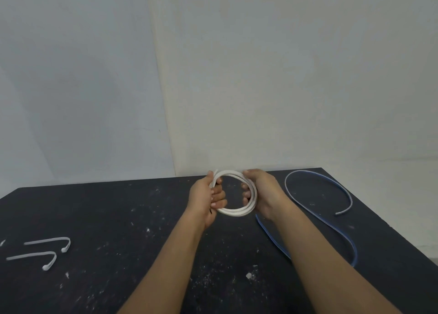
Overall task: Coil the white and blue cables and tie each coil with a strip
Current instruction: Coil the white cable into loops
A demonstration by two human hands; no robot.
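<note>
- Two hands hold the white cable, which is wound into a round coil of several turns over the far part of the dark counter.
- Your left hand grips the coil's left side. The left fingers curl through the opening from inside, and the turns run between them and the palm.
- Your right hand grips the coil's right side the same way. The right fingers are hooked into the opening, with the turns passing under them against the palm.
- Between your two hands, the coil's top and bottom arcs are bare and in plain sight.
- You cannot tell whether the coil's lower arc touches the counter.
- Right of the coil, the blue cable lies loose on the counter in a wide uncoiled loop. One stretch of it passes under your right forearm, close to the coil's lower right.
- Well to the left of the coil and nearer to you, two white strips lie side by side, apart from each other, each bent into a hook at its right end: one strip farther from you, the other strip closer.
</note>
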